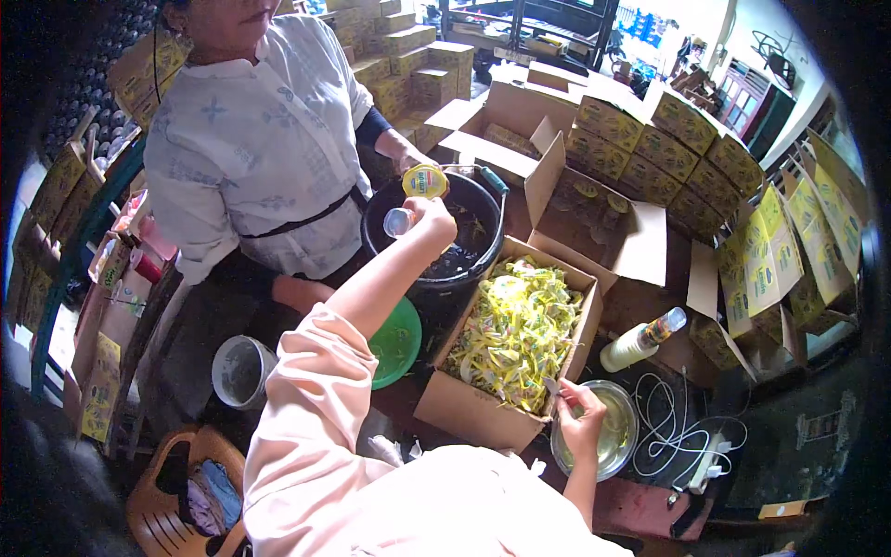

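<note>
Yellow-lidded jar [424, 181] pinched in left hand [429, 215] over black bucket [483, 243], offered toward co-worker; right hand [582, 423] closed on small blade beside steel bowl [620, 436]; next, probably release, then fresh label from box [464, 405].

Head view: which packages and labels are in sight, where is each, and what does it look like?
Open carton: centre, brown, filled with yellow-green wrappers.
Printed boxes: stacked upper right, yellow and green.
Round lid: above the black bucket, yellow with green, in the co-worker's hand.
Small cup: in the left hand, clear.
Bottle: right of the carton, whitish, lying tilted.
</note>
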`<state>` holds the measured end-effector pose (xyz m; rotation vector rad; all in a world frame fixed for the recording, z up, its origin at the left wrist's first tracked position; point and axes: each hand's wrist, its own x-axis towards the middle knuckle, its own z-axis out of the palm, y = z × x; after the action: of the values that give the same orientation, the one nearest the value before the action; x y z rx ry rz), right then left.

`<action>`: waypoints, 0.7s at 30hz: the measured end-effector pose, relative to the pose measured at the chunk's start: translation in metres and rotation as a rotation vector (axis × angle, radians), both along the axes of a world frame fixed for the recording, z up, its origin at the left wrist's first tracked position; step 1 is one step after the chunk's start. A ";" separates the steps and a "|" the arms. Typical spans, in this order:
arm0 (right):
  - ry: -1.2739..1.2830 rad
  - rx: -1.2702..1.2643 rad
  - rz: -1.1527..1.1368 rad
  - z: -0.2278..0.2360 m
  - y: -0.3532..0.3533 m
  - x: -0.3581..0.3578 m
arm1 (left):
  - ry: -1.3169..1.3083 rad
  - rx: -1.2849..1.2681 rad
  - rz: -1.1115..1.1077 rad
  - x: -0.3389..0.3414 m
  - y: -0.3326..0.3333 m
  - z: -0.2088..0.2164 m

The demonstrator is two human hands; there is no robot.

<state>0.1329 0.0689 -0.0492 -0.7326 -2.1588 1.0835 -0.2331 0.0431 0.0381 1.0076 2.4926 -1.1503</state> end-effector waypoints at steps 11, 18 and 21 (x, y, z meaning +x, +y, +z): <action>-0.003 0.014 -0.003 0.000 0.000 -0.001 | -0.087 0.287 0.011 -0.011 0.000 -0.019; 0.001 -0.010 0.001 -0.001 0.000 0.000 | -0.021 0.183 -0.066 -0.007 0.004 -0.024; -0.013 0.022 0.003 0.001 -0.001 0.000 | -0.013 0.173 -0.011 -0.005 0.004 -0.025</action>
<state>0.1333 0.0675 -0.0482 -0.7288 -2.1803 1.0570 -0.2382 0.0472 0.0133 1.0695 2.6155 -0.9406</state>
